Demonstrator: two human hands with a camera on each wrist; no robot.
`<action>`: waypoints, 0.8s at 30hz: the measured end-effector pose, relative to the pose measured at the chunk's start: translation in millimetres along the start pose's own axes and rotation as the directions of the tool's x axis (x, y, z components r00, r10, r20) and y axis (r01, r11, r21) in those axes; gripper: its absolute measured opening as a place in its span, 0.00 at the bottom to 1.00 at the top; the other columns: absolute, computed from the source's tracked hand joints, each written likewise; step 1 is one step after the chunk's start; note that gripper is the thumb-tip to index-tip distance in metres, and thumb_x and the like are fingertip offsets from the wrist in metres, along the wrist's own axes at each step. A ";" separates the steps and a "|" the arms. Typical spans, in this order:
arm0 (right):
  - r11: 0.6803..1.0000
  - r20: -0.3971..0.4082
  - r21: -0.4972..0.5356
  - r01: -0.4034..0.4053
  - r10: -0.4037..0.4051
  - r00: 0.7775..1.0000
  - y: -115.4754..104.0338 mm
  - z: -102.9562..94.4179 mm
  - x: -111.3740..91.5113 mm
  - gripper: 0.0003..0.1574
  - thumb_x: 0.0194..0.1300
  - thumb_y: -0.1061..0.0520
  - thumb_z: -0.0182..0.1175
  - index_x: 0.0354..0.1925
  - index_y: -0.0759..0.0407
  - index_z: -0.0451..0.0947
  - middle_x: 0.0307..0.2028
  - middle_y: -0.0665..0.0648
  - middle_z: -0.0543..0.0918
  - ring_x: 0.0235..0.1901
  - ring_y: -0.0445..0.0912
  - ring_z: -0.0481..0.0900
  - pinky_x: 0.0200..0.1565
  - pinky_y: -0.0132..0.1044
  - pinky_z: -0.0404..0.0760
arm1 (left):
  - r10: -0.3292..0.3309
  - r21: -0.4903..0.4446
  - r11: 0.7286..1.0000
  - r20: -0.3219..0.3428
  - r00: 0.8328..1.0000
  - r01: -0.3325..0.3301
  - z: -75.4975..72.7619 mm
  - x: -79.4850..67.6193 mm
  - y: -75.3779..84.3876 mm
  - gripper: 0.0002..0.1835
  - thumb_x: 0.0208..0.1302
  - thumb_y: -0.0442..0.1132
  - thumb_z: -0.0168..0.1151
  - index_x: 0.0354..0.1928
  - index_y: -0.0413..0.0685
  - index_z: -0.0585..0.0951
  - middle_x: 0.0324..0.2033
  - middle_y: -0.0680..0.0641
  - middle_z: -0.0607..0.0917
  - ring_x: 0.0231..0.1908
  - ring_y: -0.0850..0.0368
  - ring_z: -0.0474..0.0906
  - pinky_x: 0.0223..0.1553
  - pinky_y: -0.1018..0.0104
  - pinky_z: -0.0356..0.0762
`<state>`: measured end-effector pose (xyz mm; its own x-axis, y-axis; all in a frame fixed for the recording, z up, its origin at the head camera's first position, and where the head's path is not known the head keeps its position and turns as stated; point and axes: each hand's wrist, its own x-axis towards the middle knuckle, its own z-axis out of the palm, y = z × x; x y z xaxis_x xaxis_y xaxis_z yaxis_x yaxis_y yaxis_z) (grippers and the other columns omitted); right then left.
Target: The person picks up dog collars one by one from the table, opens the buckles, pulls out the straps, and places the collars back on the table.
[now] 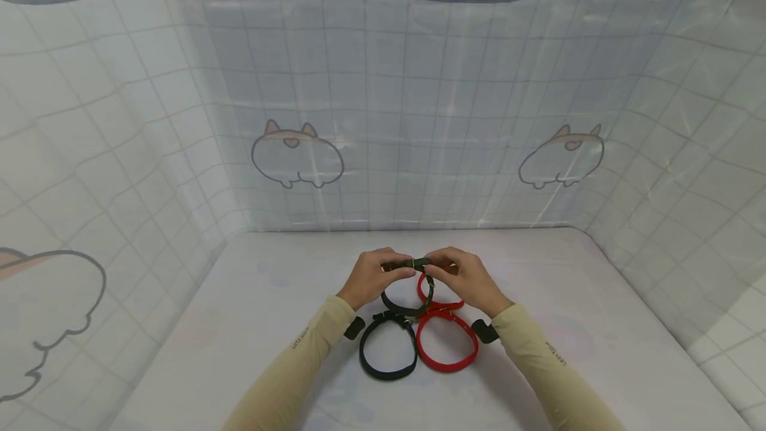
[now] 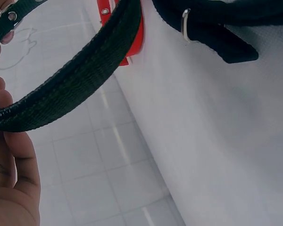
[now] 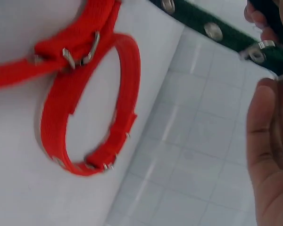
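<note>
My left hand (image 1: 370, 279) and right hand (image 1: 469, 279) hold a dark green collar (image 2: 78, 84) between them, raised above the table. The collar forms a loop hanging below the fingers, with its metal buckle up at the right fingers. In the right wrist view its strap (image 3: 193, 20) shows metal eyelets, and my right thumb (image 3: 262, 106) lies at the buckle. Fingers of my left hand (image 2: 19, 165) pinch the strap in the left wrist view. Just beneath, a black collar (image 1: 387, 375) and a red collar (image 1: 447, 367) lie buckled into rings.
A second red collar (image 3: 54, 122) stands on its edge behind the first and overlaps it. All lie on a white-covered table (image 1: 269, 351). Pale grid-patterned sheets with cartoon dogs (image 1: 299, 155) hang as walls at the back and both sides.
</note>
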<state>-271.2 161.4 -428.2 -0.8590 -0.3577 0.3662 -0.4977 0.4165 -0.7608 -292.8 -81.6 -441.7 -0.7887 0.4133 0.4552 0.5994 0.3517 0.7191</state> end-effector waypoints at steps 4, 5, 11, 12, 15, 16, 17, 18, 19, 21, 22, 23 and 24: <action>0.996 0.031 -0.088 0.033 -0.031 0.999 -3.1 -3.0 1.0 0.18 0.67 0.48 0.69 0.54 0.49 0.84 0.43 0.45 0.85 0.42 0.41 0.82 0.46 0.40 0.84 | 0.017 0.002 1.000 0.008 1.000 -0.017 0.2 -0.5 -0.5 0.15 0.62 0.45 0.73 0.50 0.52 0.89 0.35 0.60 0.85 0.32 0.61 0.77 0.33 0.67 0.79; 0.993 0.036 -0.105 0.045 -0.041 0.998 -3.9 -3.6 1.4 0.18 0.67 0.49 0.69 0.54 0.49 0.85 0.42 0.44 0.85 0.41 0.41 0.82 0.46 0.40 0.84 | 0.023 0.002 1.000 0.009 1.000 -0.023 0.3 -0.5 -0.6 0.15 0.62 0.45 0.73 0.50 0.51 0.89 0.35 0.60 0.85 0.32 0.60 0.77 0.33 0.67 0.79; 0.982 0.013 -0.167 0.093 -0.092 0.996 -3.2 -5.0 2.1 0.16 0.66 0.48 0.70 0.50 0.49 0.87 0.42 0.43 0.85 0.39 0.39 0.81 0.44 0.39 0.84 | 0.047 -0.012 0.999 0.013 0.999 -0.046 2.1 0.5 -1.0 0.15 0.62 0.45 0.73 0.50 0.52 0.89 0.36 0.59 0.85 0.32 0.60 0.78 0.33 0.66 0.80; 0.982 0.004 -0.163 0.094 -0.095 0.995 -2.6 -4.9 1.8 0.15 0.66 0.48 0.70 0.50 0.49 0.88 0.42 0.43 0.85 0.39 0.39 0.82 0.44 0.39 0.84 | 0.046 -0.015 0.999 0.012 0.999 -0.046 2.4 0.7 -1.2 0.15 0.62 0.45 0.73 0.50 0.53 0.89 0.36 0.59 0.85 0.32 0.60 0.78 0.33 0.66 0.80; 0.990 -0.019 -0.112 0.083 -0.086 0.996 -1.0 -4.2 0.9 0.14 0.66 0.50 0.70 0.49 0.49 0.88 0.42 0.44 0.86 0.39 0.41 0.83 0.44 0.39 0.84 | 0.046 -0.022 0.999 0.001 0.999 -0.046 3.0 1.2 -1.7 0.15 0.62 0.46 0.74 0.50 0.54 0.89 0.36 0.60 0.86 0.32 0.60 0.78 0.34 0.66 0.80; 0.993 -0.025 -0.089 0.077 -0.080 0.997 0.4 -3.7 0.7 0.15 0.66 0.50 0.70 0.50 0.50 0.88 0.42 0.44 0.86 0.40 0.41 0.84 0.44 0.38 0.84 | 0.043 -0.024 0.999 -0.003 0.999 -0.044 3.0 1.3 -1.8 0.15 0.61 0.47 0.74 0.50 0.55 0.89 0.36 0.60 0.86 0.32 0.60 0.78 0.34 0.66 0.80; 0.996 -0.030 -0.065 0.067 -0.069 0.997 1.6 -3.2 0.6 0.15 0.66 0.50 0.70 0.50 0.50 0.87 0.42 0.45 0.86 0.40 0.42 0.85 0.44 0.37 0.85 | 0.039 -0.027 0.999 -0.007 0.999 -0.040 3.0 1.3 -1.8 0.15 0.61 0.47 0.74 0.50 0.55 0.89 0.36 0.60 0.86 0.32 0.60 0.79 0.34 0.66 0.80; 0.997 -0.033 -0.043 0.060 -0.061 0.998 2.5 -2.7 0.6 0.15 0.66 0.51 0.69 0.50 0.51 0.87 0.42 0.46 0.86 0.40 0.42 0.85 0.44 0.37 0.85 | 0.035 -0.030 0.999 -0.011 0.999 -0.035 2.9 1.4 -1.7 0.15 0.61 0.47 0.74 0.50 0.55 0.89 0.36 0.60 0.86 0.32 0.60 0.79 0.34 0.66 0.80; 0.999 -0.037 -0.024 0.049 -0.049 0.998 3.5 -2.3 0.6 0.15 0.66 0.51 0.69 0.51 0.51 0.87 0.42 0.46 0.86 0.39 0.43 0.86 0.43 0.36 0.85 | 0.031 -0.034 0.999 -0.014 0.999 -0.032 2.7 1.5 -1.6 0.15 0.61 0.47 0.74 0.50 0.56 0.89 0.36 0.60 0.86 0.32 0.60 0.79 0.34 0.65 0.80; 1.000 -0.044 0.006 0.025 -0.025 0.999 4.8 -1.8 0.6 0.16 0.67 0.51 0.69 0.52 0.51 0.87 0.42 0.47 0.86 0.38 0.44 0.86 0.42 0.37 0.85 | 0.022 -0.041 0.999 -0.021 1.000 -0.023 2.3 1.5 -1.7 0.15 0.61 0.48 0.74 0.49 0.56 0.89 0.36 0.61 0.86 0.32 0.60 0.79 0.34 0.65 0.80; 1.000 -0.046 0.013 0.018 -0.018 0.999 5.3 -1.6 0.6 0.16 0.67 0.51 0.69 0.52 0.50 0.86 0.43 0.48 0.86 0.37 0.44 0.86 0.42 0.37 0.85 | 0.020 -0.043 0.999 -0.025 0.999 -0.021 2.3 1.6 -2.1 0.15 0.60 0.48 0.74 0.49 0.56 0.89 0.36 0.61 0.86 0.32 0.60 0.79 0.35 0.66 0.80; 1.000 -0.047 0.020 0.012 -0.011 0.999 5.0 -1.6 0.6 0.17 0.67 0.51 0.68 0.53 0.50 0.86 0.43 0.48 0.87 0.37 0.46 0.86 0.42 0.38 0.85 | 0.020 -0.045 0.999 -0.028 0.999 -0.021 2.2 1.7 -2.4 0.15 0.60 0.48 0.74 0.49 0.56 0.89 0.36 0.60 0.86 0.33 0.60 0.79 0.35 0.65 0.80; 1.000 -0.048 0.024 0.007 -0.006 0.999 5.3 -1.5 0.5 0.17 0.67 0.50 0.68 0.53 0.50 0.86 0.43 0.48 0.87 0.37 0.47 0.86 0.42 0.39 0.85 | 0.020 -0.046 0.999 -0.031 0.999 -0.022 2.1 1.8 -2.8 0.15 0.61 0.48 0.74 0.49 0.56 0.89 0.37 0.60 0.86 0.33 0.60 0.79 0.35 0.65 0.81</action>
<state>-274.4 164.7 -431.2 -0.8608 -0.3193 0.3962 -0.5008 0.3934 -0.7710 -295.7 -80.1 -444.0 -0.7803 0.3941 0.4857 0.6094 0.3040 0.7323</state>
